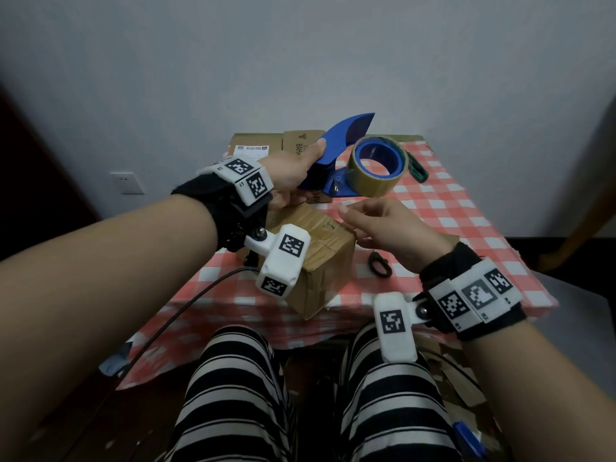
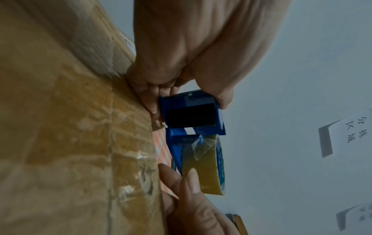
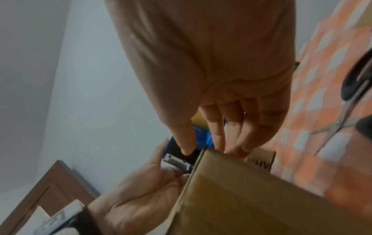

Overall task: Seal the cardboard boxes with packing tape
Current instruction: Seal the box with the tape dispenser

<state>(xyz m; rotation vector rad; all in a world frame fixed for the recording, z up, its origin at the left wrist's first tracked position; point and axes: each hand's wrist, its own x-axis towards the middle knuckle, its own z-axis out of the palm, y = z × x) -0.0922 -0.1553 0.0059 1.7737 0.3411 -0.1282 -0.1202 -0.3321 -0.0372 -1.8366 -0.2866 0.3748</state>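
The left hand (image 1: 289, 176) is wrapped around the handle of a blue tape dispenser (image 1: 336, 151), thumb along its top edge, holding it in the air above the table (image 1: 466, 228). A roll of brownish packing tape (image 1: 378, 168) sits on the dispenser's blue core at its right end, and in the left wrist view a crumpled clear tape end hangs at the front of the roll. The right wrist view shows the dispenser's toothed metal cutter beside the left palm.

The right hand (image 1: 383, 228) hovers just below the roll with fingers loosely extended toward the left, gripping nothing; in the left wrist view its fingertips (image 2: 193, 178) reach the underside of the roll.

Beneath both hands a closed cardboard box (image 1: 320, 258) rests on the near part of the red-and-white checked tablecloth, its top already carrying wrinkled strips of old tape. Behind it lies a smaller piece of cardboard with print that reads partly as "AHV". More boxes (image 1: 266, 141) stand at the far edge of the table; one bears a white shipping label too small to read, another the letters "BAH".

Black-handled scissors (image 1: 379, 263) lie on the cloth right of the near box, and a dark green object (image 1: 416, 166) lies farther back on the right. Paper notes on the wall in the left wrist view carry handwritten Chinese characters, blurred
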